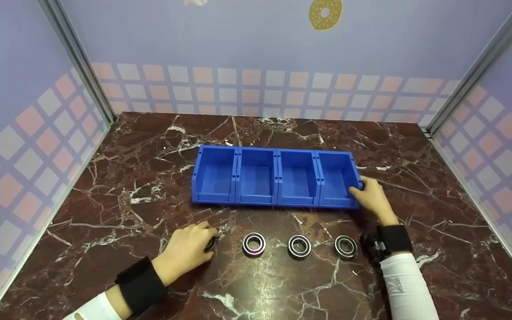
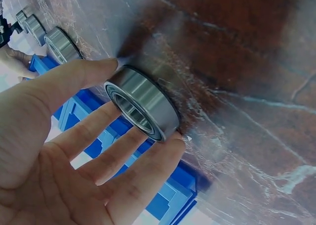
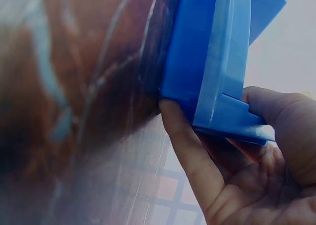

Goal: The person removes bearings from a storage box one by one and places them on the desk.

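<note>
At the left of a row of metal ball bearings, my left hand point(image 1: 189, 249) holds one bearing point(image 2: 143, 104) between thumb and fingertips; in the head view the hand covers most of it. The bearing touches or nearly touches the tabletop. My right hand point(image 1: 374, 198) grips the right end wall of a blue four-compartment storage bin point(image 1: 256, 199), its thumb over the inside of the wall and its fingers along the outside. Three more bearings lie flat in front of the bin: one with a purplish sheen point(image 1: 254, 253), a middle one point(image 1: 299, 254) and a right one point(image 1: 346, 254).
The dark red marbled tabletop point(image 1: 127, 231) carries everything. Behind it stands a lilac back wall point(image 1: 256, 49) with pink and white squares, and similar panels close off both sides. Metal corner posts point(image 1: 80, 58) join the panels.
</note>
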The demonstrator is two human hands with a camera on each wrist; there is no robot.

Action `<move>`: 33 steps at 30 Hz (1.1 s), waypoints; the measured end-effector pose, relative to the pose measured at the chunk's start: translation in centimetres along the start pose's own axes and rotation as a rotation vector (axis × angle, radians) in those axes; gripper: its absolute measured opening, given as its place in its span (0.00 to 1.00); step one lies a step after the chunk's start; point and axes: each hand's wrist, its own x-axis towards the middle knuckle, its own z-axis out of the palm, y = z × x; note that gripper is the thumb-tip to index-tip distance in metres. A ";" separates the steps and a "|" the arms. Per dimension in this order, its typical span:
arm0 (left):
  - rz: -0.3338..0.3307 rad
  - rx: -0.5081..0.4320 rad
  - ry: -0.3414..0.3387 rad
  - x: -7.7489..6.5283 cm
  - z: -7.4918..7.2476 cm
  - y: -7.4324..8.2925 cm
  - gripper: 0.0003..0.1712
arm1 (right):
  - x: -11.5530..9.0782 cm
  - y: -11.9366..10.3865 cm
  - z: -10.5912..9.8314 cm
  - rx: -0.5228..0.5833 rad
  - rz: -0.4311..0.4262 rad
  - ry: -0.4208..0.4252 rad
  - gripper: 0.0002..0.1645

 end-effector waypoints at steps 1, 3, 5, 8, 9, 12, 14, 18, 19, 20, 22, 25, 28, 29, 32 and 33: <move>-0.001 0.004 -0.003 0.0 0.0 0.0 0.21 | 0.0 0.0 0.0 -0.001 0.000 0.000 0.21; 0.001 0.016 -0.001 0.0 0.0 0.0 0.22 | 0.0 0.0 0.0 -0.002 0.001 -0.001 0.21; 0.002 0.031 0.006 0.0 -0.1 0.0 0.22 | 0.0 -0.1 0.0 -0.004 -0.001 -0.001 0.22; 0.000 0.056 0.021 0.1 -0.2 0.0 0.21 | 0.0 -0.2 0.1 -0.007 -0.003 0.003 0.21; -0.001 0.062 0.024 0.1 -0.2 0.0 0.21 | 0.1 -0.2 0.1 -0.007 -0.006 0.005 0.21; -0.001 0.073 0.027 0.2 -0.4 0.0 0.21 | 0.1 -0.3 0.2 -0.004 -0.019 0.010 0.21; 0.000 0.077 0.027 0.3 -0.6 0.1 0.21 | 0.1 -0.3 0.1 -0.002 -0.024 0.012 0.20; -0.002 0.079 0.032 0.6 -1.0 0.2 0.20 | 0.1 -0.4 0.1 -0.002 -0.017 0.018 0.21; -0.004 0.080 0.036 0.7 -1.2 0.2 0.20 | 0.1 -0.4 0.0 -0.001 -0.014 0.017 0.22; -0.007 0.081 0.040 0.9 -1.3 0.2 0.19 | 0.1 -0.5 0.0 0.000 -0.010 0.016 0.23; -0.012 0.080 0.046 1.1 -1.5 0.1 0.20 | 0.1 -0.5 0.0 0.000 -0.004 0.015 0.26; -0.015 0.076 0.060 1.6 -1.9 0.1 0.20 | 0.1 -0.6 -0.1 -0.003 0.002 0.004 0.30; -0.006 0.075 0.074 2.0 -2.2 -0.1 0.21 | 0.2 -0.5 -0.2 -0.009 0.011 -0.006 0.34; -0.002 0.072 0.083 2.2 -2.3 -0.1 0.20 | 0.2 -0.5 -0.3 -0.011 0.014 -0.008 0.34; 0.005 0.065 0.101 2.7 -2.6 -0.3 0.19 | 0.4 -0.6 -0.4 -0.011 0.011 -0.016 0.37; 0.006 0.061 0.108 2.9 -2.7 -0.4 0.19 | 0.5 -0.6 -0.4 -0.016 0.007 -0.017 0.38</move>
